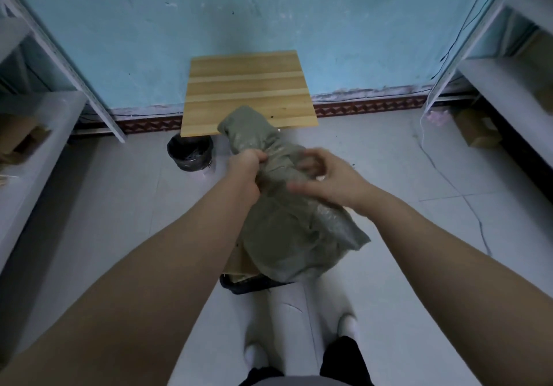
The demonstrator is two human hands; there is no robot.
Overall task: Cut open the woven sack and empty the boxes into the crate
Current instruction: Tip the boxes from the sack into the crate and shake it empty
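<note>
A grey-green woven sack (287, 236) hangs in the air in front of me, its lower end draped over a dark crate (239, 287) on the floor. Brown cardboard (239, 263) shows at the crate's rim under the sack. My left hand (248, 170) grips a bunch of the sack's fabric near its upper part. My right hand (326, 179) is just right of it against the sack, blurred, with its fingers curled; I cannot tell whether it holds the fabric. The sack's top end flops toward the wooden table.
A small wooden table (248, 86) stands against the blue wall. A black bin (190, 154) sits under its left corner. Metal shelving (36, 122) flanks the left, more shelving (508, 86) the right, with a cardboard box (475, 130) on the floor beneath.
</note>
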